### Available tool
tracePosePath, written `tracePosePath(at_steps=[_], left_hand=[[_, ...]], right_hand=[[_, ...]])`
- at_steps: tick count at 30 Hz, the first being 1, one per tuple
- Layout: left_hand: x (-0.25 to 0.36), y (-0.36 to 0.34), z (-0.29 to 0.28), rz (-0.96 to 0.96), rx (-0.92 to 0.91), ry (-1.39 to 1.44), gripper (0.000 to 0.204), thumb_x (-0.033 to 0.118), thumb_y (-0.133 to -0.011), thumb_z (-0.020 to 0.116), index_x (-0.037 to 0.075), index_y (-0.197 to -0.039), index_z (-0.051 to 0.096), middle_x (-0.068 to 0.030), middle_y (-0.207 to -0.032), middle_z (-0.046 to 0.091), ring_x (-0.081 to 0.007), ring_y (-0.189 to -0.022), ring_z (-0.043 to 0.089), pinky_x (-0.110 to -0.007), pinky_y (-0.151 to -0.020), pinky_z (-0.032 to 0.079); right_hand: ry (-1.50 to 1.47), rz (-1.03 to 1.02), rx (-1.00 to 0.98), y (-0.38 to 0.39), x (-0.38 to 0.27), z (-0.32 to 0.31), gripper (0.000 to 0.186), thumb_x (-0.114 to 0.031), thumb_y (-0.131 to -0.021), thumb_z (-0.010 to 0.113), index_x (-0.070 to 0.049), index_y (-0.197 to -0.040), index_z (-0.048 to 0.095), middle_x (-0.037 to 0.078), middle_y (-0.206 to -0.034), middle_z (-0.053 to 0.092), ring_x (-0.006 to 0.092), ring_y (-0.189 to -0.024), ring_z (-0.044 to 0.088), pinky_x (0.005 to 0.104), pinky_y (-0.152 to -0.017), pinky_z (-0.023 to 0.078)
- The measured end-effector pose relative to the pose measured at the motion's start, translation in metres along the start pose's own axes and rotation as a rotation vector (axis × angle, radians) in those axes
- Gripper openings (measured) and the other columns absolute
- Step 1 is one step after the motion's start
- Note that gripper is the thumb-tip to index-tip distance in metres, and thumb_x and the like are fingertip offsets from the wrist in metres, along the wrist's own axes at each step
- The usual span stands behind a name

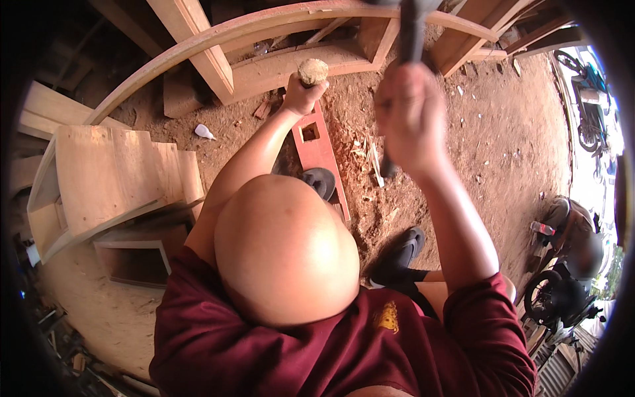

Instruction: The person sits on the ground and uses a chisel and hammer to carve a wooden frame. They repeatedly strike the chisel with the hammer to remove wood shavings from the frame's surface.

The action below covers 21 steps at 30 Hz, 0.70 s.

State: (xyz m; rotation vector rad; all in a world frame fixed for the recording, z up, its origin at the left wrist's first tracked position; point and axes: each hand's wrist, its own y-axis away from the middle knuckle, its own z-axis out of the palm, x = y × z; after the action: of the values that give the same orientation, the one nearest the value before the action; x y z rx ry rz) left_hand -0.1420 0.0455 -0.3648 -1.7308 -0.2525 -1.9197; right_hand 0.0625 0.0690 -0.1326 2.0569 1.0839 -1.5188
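My left hand is wrapped round a chisel, whose pale, battered wooden butt sticks up out of the fist. Its blade is hidden under the hand. Beneath that hand lies a reddish wooden beam with a square hole cut in it. A dark sandal rests against the beam beside my bare knee. Raised to the right, my right hand, smeared by motion, grips a hammer by its dark handle. The hammer's head is partly cut off by the top edge.
Wood chips litter the dirt floor right of the beam. A long curved timber arches across the far side. Stacked wooden panels stand at left. Motorbikes and a crouching person are at the far right.
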Motion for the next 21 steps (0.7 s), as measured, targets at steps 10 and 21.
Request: tracePosePath(at_steps=[10,21], left_hand=[[0.008,0.009,0.003,0.127,0.039,0.029,0.015,0.013,-0.080,0.064,0.007,-0.071,0.055,0.0020,-0.055,0.049,-0.0069,-0.046,0.043,-0.025,-0.044,0.034],[0.006,0.019,-0.002,0.091,-0.124,-0.214,0.028,0.019,-0.073,0.072,0.004,-0.094,0.061,-0.0016,-0.082,0.065,-0.0138,-0.076,0.061,-0.031,-0.073,0.049]], right_hand=[[0.121,0.216,-0.118,0.013,-0.029,-0.016,0.054,-0.048,-0.101,0.041,0.002,-0.091,0.058,0.006,-0.060,0.054,0.0168,-0.056,0.055,0.0344,-0.053,0.045],[0.203,0.352,-0.062,0.032,0.002,-0.002,0.050,-0.042,-0.102,0.042,0.004,-0.093,0.059,0.017,-0.063,0.057,0.0273,-0.057,0.057,0.0413,-0.057,0.045]])
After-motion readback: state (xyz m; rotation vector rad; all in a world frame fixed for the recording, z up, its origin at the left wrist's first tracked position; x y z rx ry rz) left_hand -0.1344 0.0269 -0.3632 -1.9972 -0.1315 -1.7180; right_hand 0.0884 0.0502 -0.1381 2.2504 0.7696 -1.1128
